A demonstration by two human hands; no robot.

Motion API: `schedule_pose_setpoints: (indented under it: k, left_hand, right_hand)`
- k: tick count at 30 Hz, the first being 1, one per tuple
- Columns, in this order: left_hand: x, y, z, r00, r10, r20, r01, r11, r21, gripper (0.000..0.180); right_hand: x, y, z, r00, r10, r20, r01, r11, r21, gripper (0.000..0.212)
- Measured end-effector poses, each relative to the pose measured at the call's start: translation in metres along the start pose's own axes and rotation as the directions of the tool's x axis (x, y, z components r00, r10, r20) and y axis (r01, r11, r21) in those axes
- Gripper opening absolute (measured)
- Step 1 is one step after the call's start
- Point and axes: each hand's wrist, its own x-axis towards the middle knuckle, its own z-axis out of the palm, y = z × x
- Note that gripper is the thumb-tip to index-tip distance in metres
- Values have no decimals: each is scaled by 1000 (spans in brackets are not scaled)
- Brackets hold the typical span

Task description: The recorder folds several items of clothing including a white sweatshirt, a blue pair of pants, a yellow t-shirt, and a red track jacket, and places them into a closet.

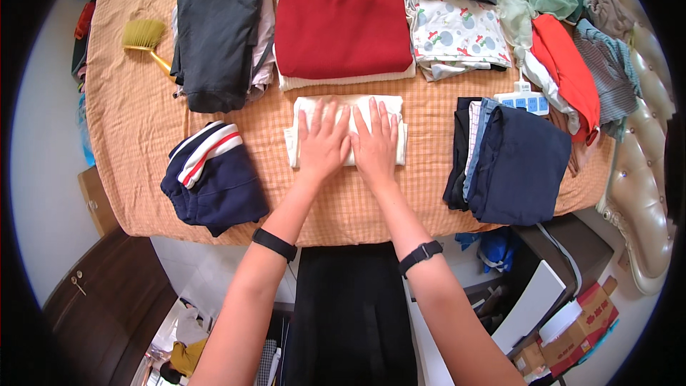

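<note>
A folded white garment (346, 106) lies on the orange checked bedspread, right in front of me. My left hand (325, 139) rests flat on its left half, fingers stretched out and slightly blurred. Beside it, thumbs almost touching, my right hand (374, 139) presses flat on the right half. Neither hand grips anything. Just beyond the white cloth sits a stack topped by a dark red folded garment (343, 21). A folded navy garment with a white and red striped band (214, 179) lies to the left.
Folded dark trousers (218, 36) and a yellow bed brush (144, 34) are at far left. A patterned white stack (457, 32) lies far right, near loose clothes (564, 64) and a power strip (525, 100). Navy folded trousers (522, 164) lie right, by the tufted headboard (636, 179).
</note>
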Motion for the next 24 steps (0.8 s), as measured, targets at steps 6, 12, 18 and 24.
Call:
schedule_pose_setpoints:
  k: [6,12,18,24]
  left_hand:
    - [2,-10,-4,998,-13,67,18,996,-85,59]
    - [-1,3,-4,982,-185,22,184,982,42,61]
    - [-7,-16,-6,988,-48,149,51,999,-14,63]
    - [-4,-20,-15,983,-62,170,63,998,-1,63]
  right_hand:
    - [-3,35,-1,991,94,97,-81,988,-131,57]
    - [-3,11,-3,978,194,78,-169,954,-248,57]
    - [-5,17,-3,979,47,201,-25,994,-108,60]
    - [-5,28,-23,951,237,199,-193,956,-219,66]
